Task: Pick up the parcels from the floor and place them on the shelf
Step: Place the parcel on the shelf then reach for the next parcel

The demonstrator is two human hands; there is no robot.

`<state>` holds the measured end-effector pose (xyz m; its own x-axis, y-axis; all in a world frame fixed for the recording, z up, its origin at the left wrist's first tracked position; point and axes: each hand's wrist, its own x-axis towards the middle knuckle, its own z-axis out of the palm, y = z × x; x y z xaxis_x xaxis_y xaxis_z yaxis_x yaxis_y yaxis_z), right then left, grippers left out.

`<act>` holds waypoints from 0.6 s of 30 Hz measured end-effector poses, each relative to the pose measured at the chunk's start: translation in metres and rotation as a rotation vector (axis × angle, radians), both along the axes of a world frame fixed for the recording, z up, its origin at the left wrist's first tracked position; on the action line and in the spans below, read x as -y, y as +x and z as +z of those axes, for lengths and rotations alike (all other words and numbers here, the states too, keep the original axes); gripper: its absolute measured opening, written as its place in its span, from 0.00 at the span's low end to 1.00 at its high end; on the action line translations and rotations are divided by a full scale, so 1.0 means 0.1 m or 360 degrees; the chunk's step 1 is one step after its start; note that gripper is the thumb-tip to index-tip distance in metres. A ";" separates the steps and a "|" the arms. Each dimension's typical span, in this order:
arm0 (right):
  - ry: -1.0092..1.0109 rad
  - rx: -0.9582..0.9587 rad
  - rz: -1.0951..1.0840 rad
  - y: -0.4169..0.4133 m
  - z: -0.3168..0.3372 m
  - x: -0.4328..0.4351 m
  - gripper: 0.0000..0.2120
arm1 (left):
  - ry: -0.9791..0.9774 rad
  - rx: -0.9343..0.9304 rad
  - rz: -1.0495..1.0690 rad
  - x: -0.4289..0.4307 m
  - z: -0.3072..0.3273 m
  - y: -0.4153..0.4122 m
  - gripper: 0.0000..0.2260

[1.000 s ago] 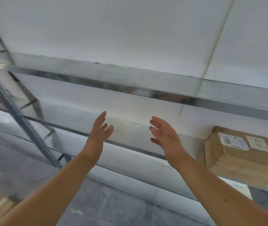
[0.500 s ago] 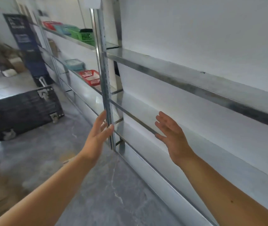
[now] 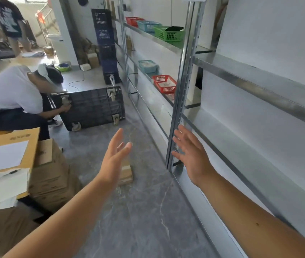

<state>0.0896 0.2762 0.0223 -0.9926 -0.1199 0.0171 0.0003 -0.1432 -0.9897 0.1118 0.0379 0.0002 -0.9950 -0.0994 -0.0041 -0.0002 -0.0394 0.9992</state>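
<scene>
Parcel [image 3: 126,173] on floor, left hand [image 3: 113,158], right hand [image 3: 191,155] spread, empty

Both hands empty, fingers spread, palms facing, raised over open grey floor [image 3: 138,211]. Left hand [image 3: 113,159] is over the aisle; right hand [image 3: 191,157] is just beside the steel shelf upright [image 3: 182,90], fingertips overlapping it.

Aisle between the hands and ahead: bare floor, passable. One small cardboard parcel [image 3: 126,173] lies on the floor, partly hidden behind the left wrist.

Left side blocked by stacked cardboard boxes [image 3: 49,175] topped with a yellow envelope [image 3: 30,144].

Farther ahead, an upturned black wheeled cart [image 3: 94,107] and a crouching person [image 3: 12,95] narrow the aisle.

Right: shelf levels [image 3: 259,164] beyond the upright are bare, open from the front. Farther shelves hold a red basket [image 3: 164,83].
</scene>
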 end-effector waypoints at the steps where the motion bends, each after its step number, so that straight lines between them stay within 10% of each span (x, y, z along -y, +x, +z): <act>1: -0.0001 -0.0004 0.0042 -0.07 -0.01 0.04 0.35 | 0.0008 0.0012 0.0033 0.02 -0.01 -0.01 0.38; 18: -0.0076 0.0090 0.0437 -1.30 -0.23 -0.23 0.27 | 0.0027 0.0055 0.0341 -0.69 -0.07 -0.73 0.37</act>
<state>-0.0407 0.2995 -0.0010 -0.9226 -0.3850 -0.0252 0.1003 -0.1763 -0.9792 0.0391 0.1066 -0.0070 -0.9505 -0.3081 -0.0411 -0.0239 -0.0593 0.9980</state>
